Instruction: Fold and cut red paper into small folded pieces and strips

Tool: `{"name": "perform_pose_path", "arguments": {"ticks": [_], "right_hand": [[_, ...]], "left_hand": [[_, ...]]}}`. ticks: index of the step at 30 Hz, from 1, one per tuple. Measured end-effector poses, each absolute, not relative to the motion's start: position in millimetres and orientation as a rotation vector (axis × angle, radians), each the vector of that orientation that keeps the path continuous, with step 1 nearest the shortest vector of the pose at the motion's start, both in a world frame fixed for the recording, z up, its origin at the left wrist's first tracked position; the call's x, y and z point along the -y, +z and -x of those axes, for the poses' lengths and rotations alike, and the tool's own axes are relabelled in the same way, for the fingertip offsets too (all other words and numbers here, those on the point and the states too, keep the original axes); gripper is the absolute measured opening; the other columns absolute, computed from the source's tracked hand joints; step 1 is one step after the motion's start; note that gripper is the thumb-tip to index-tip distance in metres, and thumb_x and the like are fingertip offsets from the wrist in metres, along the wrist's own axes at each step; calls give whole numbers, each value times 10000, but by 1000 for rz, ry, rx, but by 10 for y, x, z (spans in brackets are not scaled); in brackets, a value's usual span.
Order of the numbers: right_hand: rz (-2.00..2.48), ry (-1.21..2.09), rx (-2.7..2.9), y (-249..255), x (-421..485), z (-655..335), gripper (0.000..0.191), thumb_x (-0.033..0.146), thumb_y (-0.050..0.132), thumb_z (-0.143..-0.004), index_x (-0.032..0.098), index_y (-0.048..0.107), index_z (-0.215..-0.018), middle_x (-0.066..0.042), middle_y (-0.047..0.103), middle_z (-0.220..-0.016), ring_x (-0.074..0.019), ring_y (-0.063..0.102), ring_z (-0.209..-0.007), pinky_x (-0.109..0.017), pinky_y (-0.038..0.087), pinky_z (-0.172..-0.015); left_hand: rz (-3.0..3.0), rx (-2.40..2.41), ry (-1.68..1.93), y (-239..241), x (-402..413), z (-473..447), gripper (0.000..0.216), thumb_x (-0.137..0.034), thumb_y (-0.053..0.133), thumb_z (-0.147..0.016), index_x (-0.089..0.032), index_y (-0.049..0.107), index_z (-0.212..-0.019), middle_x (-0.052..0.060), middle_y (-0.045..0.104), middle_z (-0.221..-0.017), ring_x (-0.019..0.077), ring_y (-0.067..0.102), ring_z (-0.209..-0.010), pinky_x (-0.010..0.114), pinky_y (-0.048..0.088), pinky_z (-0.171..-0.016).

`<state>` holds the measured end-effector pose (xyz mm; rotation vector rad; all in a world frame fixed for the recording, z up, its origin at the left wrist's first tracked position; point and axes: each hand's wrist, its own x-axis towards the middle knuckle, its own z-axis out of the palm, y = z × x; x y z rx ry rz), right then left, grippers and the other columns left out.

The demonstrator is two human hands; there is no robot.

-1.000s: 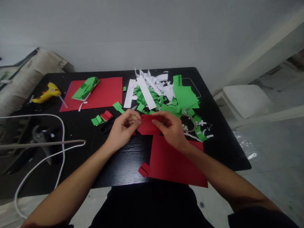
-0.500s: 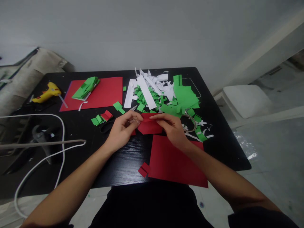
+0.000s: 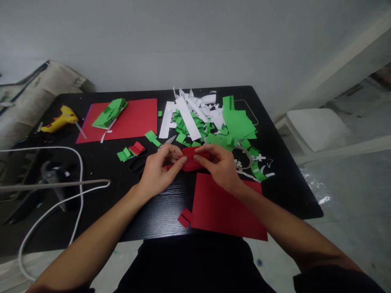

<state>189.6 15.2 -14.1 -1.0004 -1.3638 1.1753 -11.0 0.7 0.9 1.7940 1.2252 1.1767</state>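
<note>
A small piece of red paper with creases across it is held up between both hands, above the black table. My left hand pinches its left end between thumb and fingers. On the right end, my right hand grips it the same way, thumb on the near face. Scissors with black handles lie partly behind my left hand, their blades showing past the fingers. Below my right wrist lies a larger red sheet, with a small folded red piece at its left edge.
White strips and green scraps are heaped beyond my hands. A tape roll is right of my right hand. At the left are a yellow glue gun, folded green paper on a red sheet, and a white cable.
The red paper has tilted and its lower flap looks folded up, so it appears narrower. Both thumbs have shifted onto its near face. The things on the table have stayed put.
</note>
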Motion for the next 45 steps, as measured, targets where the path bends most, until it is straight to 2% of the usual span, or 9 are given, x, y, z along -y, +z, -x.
{"name": "perform_pose_path", "arguments": {"ticks": [5,8,22,26,32,35,39,42,45], "right_hand": [[982,1348,1243,-115,-118,-1892,460,345,870,-816,279,649,-1213,-6,817,-953,-216,791,-874,-383,668,-824],[984,1406,1201,-83,-98,-1883,579,358,905,-780,296,591,-1263,0,819,-946,-232,807,-868,-396,688,-819],[1081,1348,1207,-102,-159,-1921,441,438,874,-804,269,637,-1136,11,797,-808,-213,776,-732,-358,653,-668],[1061,1366,1164,-115,-164,-1918,412,430,887,-782,252,684,-1093,-7,820,-874,-204,772,-762,-358,650,-716],[1039,1162,1287,-117,-171,-1921,238,372,883,-794,257,769,-968,-22,787,-981,-218,742,-931,-412,622,-904],[1089,1020,1329,-100,-169,-1936,315,322,914,-758,278,773,-1037,23,697,-826,-166,663,-785,-339,594,-781],[1058,1248,1332,-55,-145,-1937,423,357,872,-809,286,712,-1194,101,552,-579,-110,530,-519,-262,497,-533],[958,1402,1308,-38,-126,-1918,420,374,874,-800,284,705,-1174,54,720,-738,-122,647,-582,-274,578,-577],[900,1452,1285,-55,-122,-1906,298,345,886,-788,269,745,-1040,10,786,-912,-146,735,-720,-312,662,-713]], "left_hand": [[-1661,-1172,1224,-75,-26,124,173,-267,714,-952,-216,568,-1029,-16,683,-843,115,666,-721,233,526,-663],[-1686,-1187,1193,-75,-20,120,171,-276,714,-955,-216,568,-1020,-15,682,-828,116,656,-711,237,514,-656],[-1522,-1149,1226,-52,-22,101,156,-303,697,-970,-216,599,-1055,-22,660,-758,114,594,-653,242,461,-606],[-1497,-1140,1144,-48,-46,104,277,-327,766,-913,-214,659,-1143,-18,705,-783,119,632,-664,240,503,-630],[-1798,-1283,1249,9,-70,154,67,-291,801,-886,-247,807,-937,20,725,-876,157,639,-764,292,526,-696],[-1874,-1382,1333,38,-60,172,113,-268,817,-876,-294,848,-982,11,700,-801,158,606,-724,280,476,-631],[-1893,-1359,1273,27,-31,174,179,-265,765,-924,-295,848,-1080,10,781,-802,154,645,-675,281,487,-628],[-1921,-1296,1264,8,-24,169,213,-231,733,-938,-296,843,-1109,13,805,-839,155,686,-702,294,538,-699],[-1843,-1256,1259,15,-29,161,229,-199,724,-924,-289,843,-1098,23,803,-881,147,700,-724,285,558,-707]]}}
